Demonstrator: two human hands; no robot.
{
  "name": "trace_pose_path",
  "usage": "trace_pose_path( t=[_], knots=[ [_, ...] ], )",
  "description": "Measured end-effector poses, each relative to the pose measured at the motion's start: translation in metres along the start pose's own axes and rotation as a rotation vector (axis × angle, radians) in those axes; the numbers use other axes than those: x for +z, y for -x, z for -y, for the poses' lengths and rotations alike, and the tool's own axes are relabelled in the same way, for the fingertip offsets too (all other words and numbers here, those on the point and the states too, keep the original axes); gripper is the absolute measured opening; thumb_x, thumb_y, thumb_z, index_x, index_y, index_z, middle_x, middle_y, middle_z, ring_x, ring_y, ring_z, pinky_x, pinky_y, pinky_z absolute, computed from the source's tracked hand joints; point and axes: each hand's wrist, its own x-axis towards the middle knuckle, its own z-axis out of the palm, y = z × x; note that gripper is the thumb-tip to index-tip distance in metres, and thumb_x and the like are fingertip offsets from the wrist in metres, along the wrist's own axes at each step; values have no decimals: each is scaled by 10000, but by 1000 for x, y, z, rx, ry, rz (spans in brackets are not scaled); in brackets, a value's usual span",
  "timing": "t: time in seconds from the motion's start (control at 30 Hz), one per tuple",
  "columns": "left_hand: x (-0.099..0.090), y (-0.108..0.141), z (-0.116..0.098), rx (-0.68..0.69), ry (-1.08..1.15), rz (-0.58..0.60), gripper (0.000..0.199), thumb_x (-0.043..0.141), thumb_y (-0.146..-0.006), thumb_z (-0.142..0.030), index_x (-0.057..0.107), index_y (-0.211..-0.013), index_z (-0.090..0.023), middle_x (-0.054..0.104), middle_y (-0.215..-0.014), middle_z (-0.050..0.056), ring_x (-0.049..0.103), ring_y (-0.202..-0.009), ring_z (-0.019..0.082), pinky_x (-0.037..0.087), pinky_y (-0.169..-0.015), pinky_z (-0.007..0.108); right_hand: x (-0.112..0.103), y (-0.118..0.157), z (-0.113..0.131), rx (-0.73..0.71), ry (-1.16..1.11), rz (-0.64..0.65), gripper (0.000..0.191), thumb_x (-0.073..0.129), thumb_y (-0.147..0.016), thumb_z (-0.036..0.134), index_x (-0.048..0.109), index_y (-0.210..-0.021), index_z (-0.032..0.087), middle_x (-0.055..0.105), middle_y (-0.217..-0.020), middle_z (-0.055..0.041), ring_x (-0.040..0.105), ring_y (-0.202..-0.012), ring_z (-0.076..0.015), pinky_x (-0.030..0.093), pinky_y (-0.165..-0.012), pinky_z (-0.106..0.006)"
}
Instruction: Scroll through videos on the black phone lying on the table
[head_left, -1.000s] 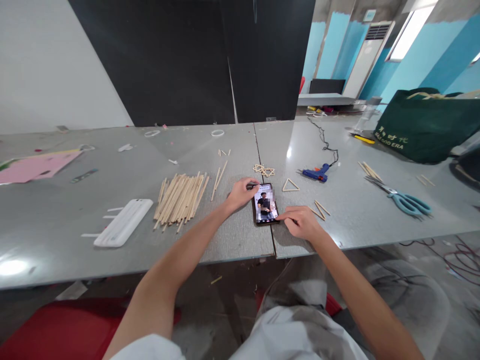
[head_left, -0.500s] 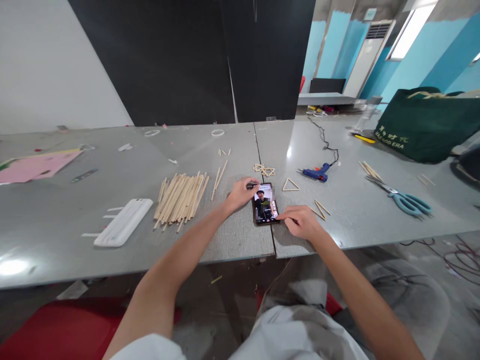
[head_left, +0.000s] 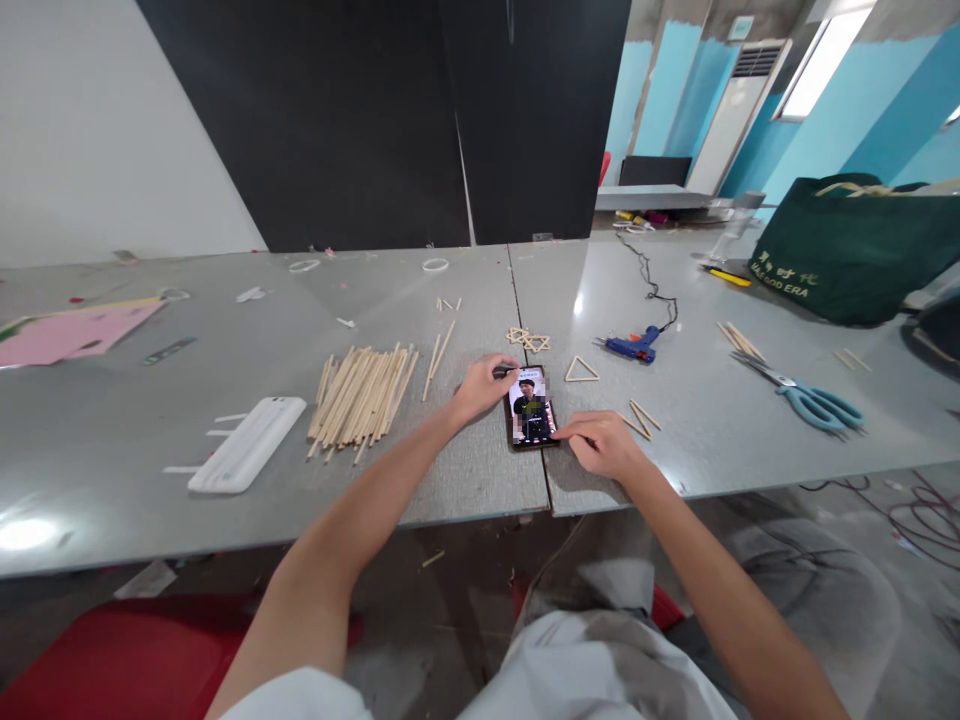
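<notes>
A smartphone (head_left: 534, 420) in a dark case lies on the grey table, its lit screen showing a person in dark clothes. At its upper left corner is my left hand (head_left: 480, 388), with the fingers closed on the phone's edge; a dark patch under them cannot be made out. My right hand (head_left: 604, 443) holds nothing and touches the lower right of the screen with an outstretched index finger, its other fingers curled. Just beyond the phone are small star shapes made of sticks (head_left: 529, 340). A stick triangle (head_left: 582, 371) lies to the right, and loose short sticks (head_left: 642, 416) lie near my right hand.
Left of my hands lies a pile of wooden sticks (head_left: 364, 400), then a white device (head_left: 247, 447). A blue glue gun (head_left: 634, 345) with a black cord, scissors (head_left: 814, 402), a yellow cutter (head_left: 727, 276) and a green bag (head_left: 847, 250) are on the right. A black panel (head_left: 390, 120) stands behind.
The picture on the phone screen has shifted a little. Both hands stay in place, and nothing else has visibly moved.
</notes>
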Motion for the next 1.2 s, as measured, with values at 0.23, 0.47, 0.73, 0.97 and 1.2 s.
trace_pose_path(
  t=[0.23,0.47,0.73,0.97,1.2],
  knots=[
    [0,-1,0,-11,-11,-3,179,652,-916,-284,754,-1035,-198,774,-1167,87,706,-1144,263,539,-1104,432,2,0,-1,16,3,10,374,507,-887,64,847,-946,207,757,-774,-31,658,-660,-152,454,-644,-263],
    [-1,-1,-4,-18,-12,3,162,653,-914,-276,756,-1018,-207,781,-1152,75,706,-1132,253,550,-1082,405,1,1,-1,15,7,-3,380,502,-891,70,854,-957,198,709,-713,-27,595,-597,-146,413,-607,-264],
    [-3,1,-6,-30,16,3,180,651,-911,-305,748,-1025,-205,778,-1142,76,710,-1108,247,557,-1071,396,1,-1,2,3,3,-24,373,504,-879,70,850,-938,197,704,-700,-25,578,-581,-137,421,-597,-257],
    [-4,2,-5,-38,80,19,197,648,-918,-311,740,-1051,-198,776,-1146,84,722,-1096,235,565,-1079,405,-21,-4,-2,-1,-5,-159,416,433,-908,93,835,-942,194,651,-653,-23,534,-530,-136,409,-539,-266],
    [-8,2,1,-65,178,63,289,727,-882,-342,727,-1136,-204,733,-1314,118,647,-1336,269,530,-1158,432,-103,-2,-56,-30,56,-270,349,465,-877,107,780,-764,211,663,-647,-26,474,-466,-123,340,-473,-279]
  ],
)
